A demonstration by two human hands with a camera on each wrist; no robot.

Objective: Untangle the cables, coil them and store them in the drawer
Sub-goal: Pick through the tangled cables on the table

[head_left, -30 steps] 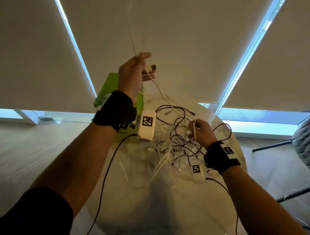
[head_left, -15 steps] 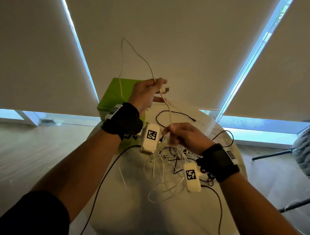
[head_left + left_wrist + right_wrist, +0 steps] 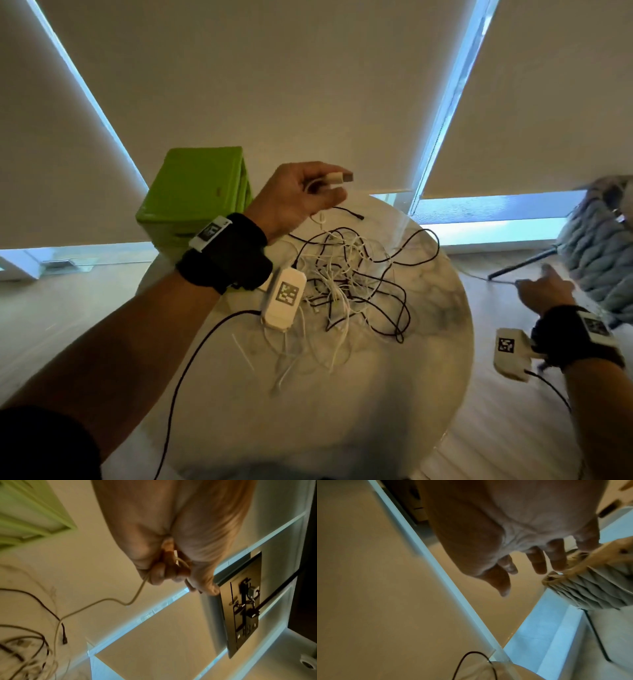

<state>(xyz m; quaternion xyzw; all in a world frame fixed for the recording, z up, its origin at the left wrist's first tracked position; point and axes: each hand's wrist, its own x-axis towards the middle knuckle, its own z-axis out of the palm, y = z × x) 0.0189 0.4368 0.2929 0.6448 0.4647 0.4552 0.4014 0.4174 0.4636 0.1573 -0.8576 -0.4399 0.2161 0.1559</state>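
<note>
So our left hand (image 3: 301, 195) is up above the far side of the round marble bench (image 3: 442, 308), and its grip is closed around a white cable (image 3: 109, 600): fingers curled in, thumb pinching the white USB plug (image 3: 337, 179) so the metal tip pokes out past the fingertips toward the blinds. In the left wrist view we can see that cable loop once inside the curled fingers (image 3: 158, 573), come out the bottom of the fist and sag down toward the pile. The rest of it drops into the tangle of cables (image 3: 346, 287), which sits on the bench just below and to the right of the left hand, a mess of thin white leads and black ones all crossed over each other, with a loose black plug end (image 3: 358, 216) lying near the far edge. Our right hand (image 3: 544, 291) is way off to the right, past the bench edge and over the floor, near the chunky grey knit blanket (image 3: 603, 246); its grip is loose, fingers (image 3: 537, 562) spread and relaxed, and the right wrist view shows nothing in it. The green drawer unit (image 3: 195, 198) stands at the back left of the bench, right behind our left wrist, well apart from the right hand
</note>
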